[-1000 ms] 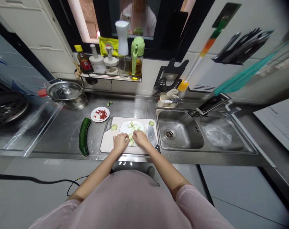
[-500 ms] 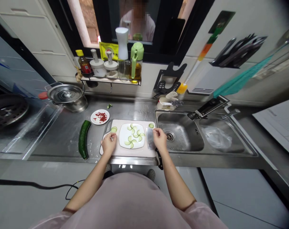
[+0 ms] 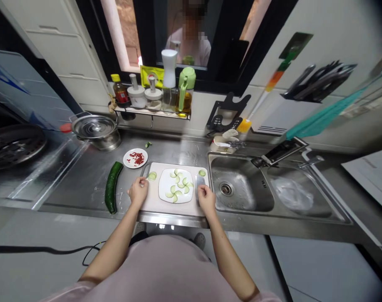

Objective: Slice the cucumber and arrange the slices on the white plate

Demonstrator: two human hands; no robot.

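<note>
A white square plate rests on the pale cutting board, with pale-green cucumber slices set on it in three pinwheels. My left hand hovers at the board's left side, fingers curled together; anything between them is hidden. Just beyond it lie some cucumber slices. My right hand is over the knife on the board's right side, fingertips pinched; whether they hold anything is unclear. It covers the knife's handle. Another slice sits above the blade.
Left of the board are a whole cucumber and a small plate of chopped red pieces. A lidded steel pot stands further back. The sink lies to the right. A condiment shelf hangs on the wall.
My right hand has moved from the right of the blade to over its lower part, hiding the black handle. My left hand has shifted slightly left. The camera view has also shifted.
</note>
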